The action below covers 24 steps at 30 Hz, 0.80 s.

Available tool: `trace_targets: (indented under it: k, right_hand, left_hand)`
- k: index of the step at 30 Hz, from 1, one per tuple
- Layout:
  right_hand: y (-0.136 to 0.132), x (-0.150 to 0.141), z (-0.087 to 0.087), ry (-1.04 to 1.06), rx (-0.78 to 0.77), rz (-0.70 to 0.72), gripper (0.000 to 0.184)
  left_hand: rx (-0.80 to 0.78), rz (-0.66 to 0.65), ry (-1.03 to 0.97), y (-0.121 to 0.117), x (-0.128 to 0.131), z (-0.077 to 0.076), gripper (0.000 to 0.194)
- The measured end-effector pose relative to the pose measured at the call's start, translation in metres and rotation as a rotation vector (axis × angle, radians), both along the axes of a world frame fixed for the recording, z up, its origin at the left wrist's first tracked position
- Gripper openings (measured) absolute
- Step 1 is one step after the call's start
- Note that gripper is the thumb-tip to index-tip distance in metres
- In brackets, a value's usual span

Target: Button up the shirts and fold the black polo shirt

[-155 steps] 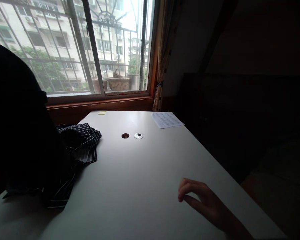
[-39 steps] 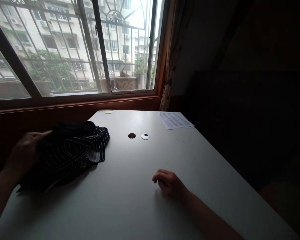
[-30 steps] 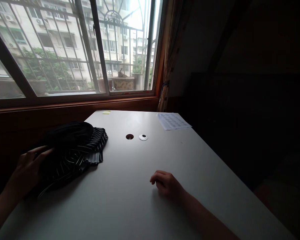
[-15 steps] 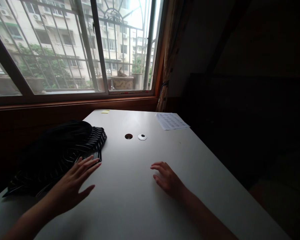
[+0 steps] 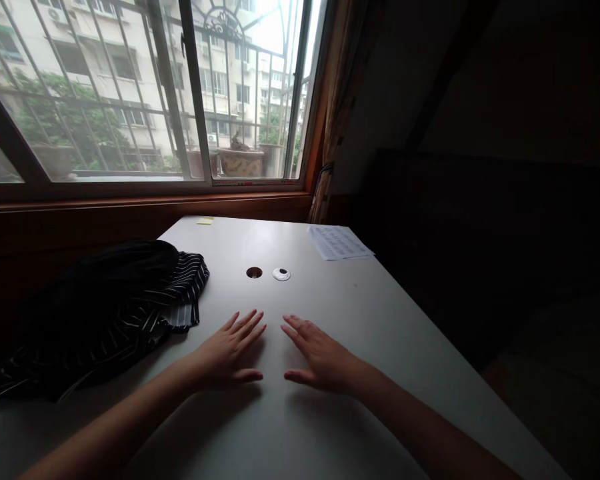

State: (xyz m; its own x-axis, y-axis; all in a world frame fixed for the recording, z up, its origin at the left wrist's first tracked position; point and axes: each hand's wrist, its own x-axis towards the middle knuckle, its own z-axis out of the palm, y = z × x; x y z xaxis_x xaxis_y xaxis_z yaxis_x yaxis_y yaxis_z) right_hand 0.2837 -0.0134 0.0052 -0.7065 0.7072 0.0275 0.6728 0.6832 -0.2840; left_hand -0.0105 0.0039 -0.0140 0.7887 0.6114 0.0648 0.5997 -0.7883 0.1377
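Observation:
Over the middle of the white table (image 5: 260,427), my left hand (image 5: 227,353) is open, fingers spread and pointing forward, with nothing in it. Facing it across a small gap, my right hand (image 5: 320,353) is open too, its thumb apart from the fingers, and holds nothing. Whether either palm touches the surface I cannot tell. To the left of my left hand lies a heap of black cloth with white stripes (image 5: 190,277), apart from the hand.
Beyond the hands are a round cable hole (image 5: 254,273) and its white cap (image 5: 281,274). Printed sheets (image 5: 340,243) lie at the far right edge, a yellow sticky note (image 5: 205,221) at the far left. A window (image 5: 250,100) and tied curtain (image 5: 323,187) stand behind.
My left hand has moved right, away from the striped cloth, to the table's middle. The fingers of my right hand have straightened, and it has shifted slightly left. The view has shifted slightly.

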Motion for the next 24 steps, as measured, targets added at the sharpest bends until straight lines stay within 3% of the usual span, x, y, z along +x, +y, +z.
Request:
trace_targets:
  k: [5, 9, 24]
  right_hand:
    - [0.010, -0.020, -0.018, -0.060, -0.085, 0.009, 0.098]
    - [0.013, -0.021, -0.028, -0.050, -0.076, 0.012, 0.094]
    - [0.018, -0.021, -0.031, -0.033, -0.054, 0.033, 0.095]
  left_hand:
    - [-0.019, 0.005, 0.042, 0.012, 0.004, -0.016, 0.090]
    - [-0.009, 0.007, 0.064, 0.011, 0.004, -0.016, 0.089]
    - [0.043, -0.019, 0.063, 0.013, 0.008, -0.021, 0.090]
